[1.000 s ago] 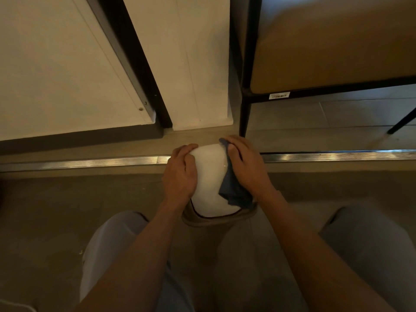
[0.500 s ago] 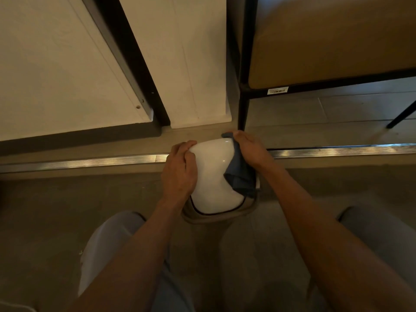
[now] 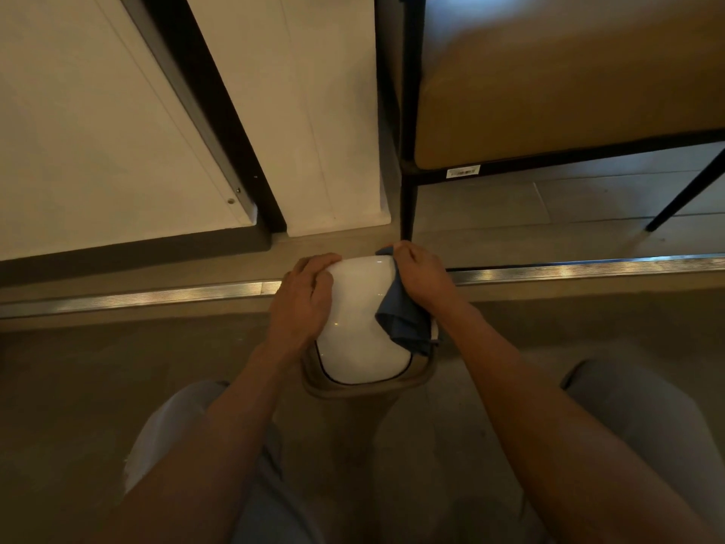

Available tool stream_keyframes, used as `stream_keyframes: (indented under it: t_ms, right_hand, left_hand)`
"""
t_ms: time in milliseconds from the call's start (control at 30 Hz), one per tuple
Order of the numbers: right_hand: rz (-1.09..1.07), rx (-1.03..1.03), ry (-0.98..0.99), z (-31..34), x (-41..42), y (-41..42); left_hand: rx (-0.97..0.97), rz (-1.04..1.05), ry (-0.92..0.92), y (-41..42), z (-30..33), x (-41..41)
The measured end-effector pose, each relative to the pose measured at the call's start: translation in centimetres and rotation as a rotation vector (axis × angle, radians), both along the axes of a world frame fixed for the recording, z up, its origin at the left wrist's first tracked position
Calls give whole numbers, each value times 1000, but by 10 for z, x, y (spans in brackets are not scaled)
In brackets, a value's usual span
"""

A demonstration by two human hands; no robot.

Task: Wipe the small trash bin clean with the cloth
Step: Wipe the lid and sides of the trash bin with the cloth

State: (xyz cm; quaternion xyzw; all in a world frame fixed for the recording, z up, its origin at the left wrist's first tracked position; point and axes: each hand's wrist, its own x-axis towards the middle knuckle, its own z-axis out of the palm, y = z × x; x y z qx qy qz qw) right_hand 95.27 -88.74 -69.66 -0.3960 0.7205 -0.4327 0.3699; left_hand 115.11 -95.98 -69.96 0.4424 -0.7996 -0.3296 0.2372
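Since 0.5 s ago little has changed: my right hand (image 3: 421, 277) has stayed at the far right edge of the small trash bin (image 3: 355, 327), fingers curled and bunching the blue cloth (image 3: 404, 320) against its white lid, and the cloth's hanging fold has shifted only slightly. My left hand (image 3: 304, 300) still grips the lid's left side, fingers bent over the far edge, thumb on top. The bin stands on the floor (image 3: 117, 386) between my knees, just in front of the metal threshold strip (image 3: 157, 296). Its tan body is mostly hidden under the lid and my forearms. My right fingertips are buried in the cloth.
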Motion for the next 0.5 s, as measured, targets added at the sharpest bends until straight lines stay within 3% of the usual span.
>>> stream_keyframes:
  t_ms: [167,367,500]
  right_hand:
    - [7,34,-24,1,-6,-4]
    - [33,-5,-34,2,-6,-2]
    - [61,81,-6,13,-12,-12]
  left_hand:
    - [-129,-203,-139,-13,2,-5]
    - [-160,-155,-137,-7,3,-9]
    - [-162,-127,-134,-3,4,-10]
